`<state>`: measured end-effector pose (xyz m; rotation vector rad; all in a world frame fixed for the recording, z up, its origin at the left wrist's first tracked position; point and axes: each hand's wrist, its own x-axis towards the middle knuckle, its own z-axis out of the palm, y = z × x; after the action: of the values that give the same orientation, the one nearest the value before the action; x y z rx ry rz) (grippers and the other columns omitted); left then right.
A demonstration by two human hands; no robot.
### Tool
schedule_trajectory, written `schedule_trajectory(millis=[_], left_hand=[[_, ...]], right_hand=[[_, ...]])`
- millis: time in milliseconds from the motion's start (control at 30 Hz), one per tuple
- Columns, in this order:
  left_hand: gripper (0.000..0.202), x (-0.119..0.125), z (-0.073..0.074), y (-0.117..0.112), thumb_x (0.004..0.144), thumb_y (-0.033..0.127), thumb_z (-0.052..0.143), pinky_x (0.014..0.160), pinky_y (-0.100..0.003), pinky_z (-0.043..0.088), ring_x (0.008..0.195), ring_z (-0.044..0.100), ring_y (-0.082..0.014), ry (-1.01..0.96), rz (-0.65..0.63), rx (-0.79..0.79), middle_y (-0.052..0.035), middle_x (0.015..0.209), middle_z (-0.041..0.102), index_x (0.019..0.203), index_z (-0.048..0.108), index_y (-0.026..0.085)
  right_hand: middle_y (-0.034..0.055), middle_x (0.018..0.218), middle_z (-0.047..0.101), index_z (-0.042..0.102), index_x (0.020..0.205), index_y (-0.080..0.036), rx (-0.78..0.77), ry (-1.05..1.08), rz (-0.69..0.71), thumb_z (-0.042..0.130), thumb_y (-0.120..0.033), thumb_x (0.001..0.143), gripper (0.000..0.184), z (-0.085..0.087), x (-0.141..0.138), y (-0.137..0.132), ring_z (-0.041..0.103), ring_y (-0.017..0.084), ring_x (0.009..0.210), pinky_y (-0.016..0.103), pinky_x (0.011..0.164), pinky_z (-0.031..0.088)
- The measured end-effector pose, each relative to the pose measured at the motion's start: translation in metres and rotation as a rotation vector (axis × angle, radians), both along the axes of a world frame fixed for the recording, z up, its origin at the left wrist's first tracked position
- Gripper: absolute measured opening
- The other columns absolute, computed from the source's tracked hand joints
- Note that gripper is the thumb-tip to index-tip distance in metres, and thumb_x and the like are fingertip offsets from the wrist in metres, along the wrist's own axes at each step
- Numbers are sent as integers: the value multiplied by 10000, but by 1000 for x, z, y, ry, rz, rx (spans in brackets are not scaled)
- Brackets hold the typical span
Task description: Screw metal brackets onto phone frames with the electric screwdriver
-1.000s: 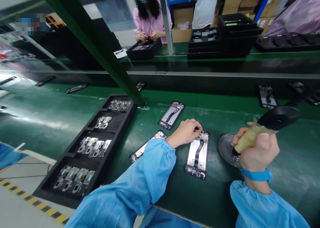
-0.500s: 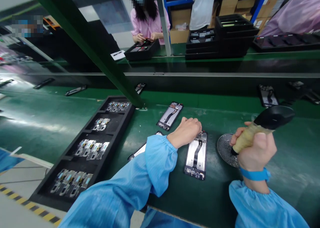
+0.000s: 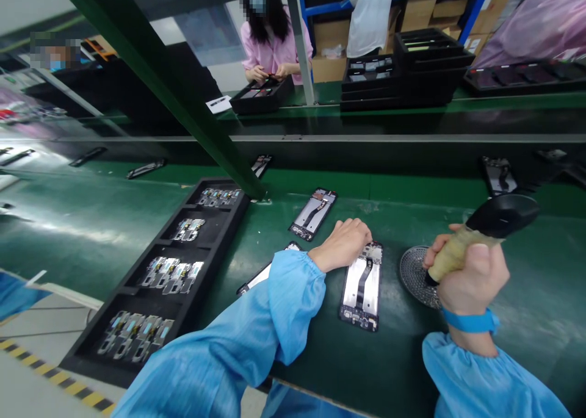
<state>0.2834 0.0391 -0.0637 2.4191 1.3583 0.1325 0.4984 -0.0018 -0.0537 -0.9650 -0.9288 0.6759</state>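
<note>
An opened smartphone (image 3: pixel 366 284) lies on the green bench, its silver inside and black ribbon cable facing up. My left hand (image 3: pixel 345 244) is at its top edge, fingers curled and closed onto it; the fingertips are partly hidden. My right hand (image 3: pixel 471 277) is wrapped round an electric screwdriver (image 3: pixel 458 247) with yellowish wrapping and a black rear end. The tool's lower end points down over a round dimpled metal dish (image 3: pixel 414 274); its tip is hard to make out. Another opened phone (image 3: pixel 314 213) lies beyond my left wrist, and a third (image 3: pixel 260 271) is partly behind my sleeve.
At left, a black compartment tray (image 3: pixel 208 256) holds several small metal phone parts. A green slanted post (image 3: pixel 183 100) comes down beside it. More phones lie along the back ledge, including one phone (image 3: pixel 500 175) at right. Across the bench, a person (image 3: pixel 274 46) handles items over a black box.
The whole view has shifted slightly. Both hands keep nearly the same places, the left at the phone's top edge, the right with the screwdriver over the dish.
</note>
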Motion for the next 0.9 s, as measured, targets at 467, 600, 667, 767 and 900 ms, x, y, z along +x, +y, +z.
schedule_trajectory(millis=[467,600,667,767,900], left_hand=[[332,-29,-2,-46,1022,323,746,1051,-458,492,1276,583,-291,-226,45,122,-78,1402,626,1297,588,224],[292,-34,-9,-44,1014,275,752,1054,-448,503,1238,602,-279,-263,51,143,-73,1340,659,1262,609,212],[281,-34,-11,-39,998,242,768,1060,-433,503,1222,606,-269,-311,51,130,-69,1308,669,1236,623,203],[289,-35,-12,-33,960,221,805,1067,-414,497,1217,611,-260,-368,60,91,-63,1280,676,1200,646,201],[288,-35,-10,-30,923,212,825,1063,-400,483,1189,619,-249,-409,81,37,-44,1249,685,1160,661,219]], right_hand=[[8,622,598,643,1023,-181,13,0,6,642,-586,917,419,-1,1,1,518,184,389,304,345,407],[6,630,602,650,1025,-190,16,0,11,640,-568,927,390,-1,2,0,519,187,390,311,344,408],[8,626,600,658,1022,-191,21,4,19,642,-547,917,371,-1,2,0,517,191,388,314,341,402],[8,616,596,660,1015,-191,24,3,19,631,-533,909,360,-2,2,1,518,191,392,316,351,409],[6,612,593,660,1009,-191,22,-8,5,623,-530,906,356,-3,3,2,516,197,389,321,350,408]])
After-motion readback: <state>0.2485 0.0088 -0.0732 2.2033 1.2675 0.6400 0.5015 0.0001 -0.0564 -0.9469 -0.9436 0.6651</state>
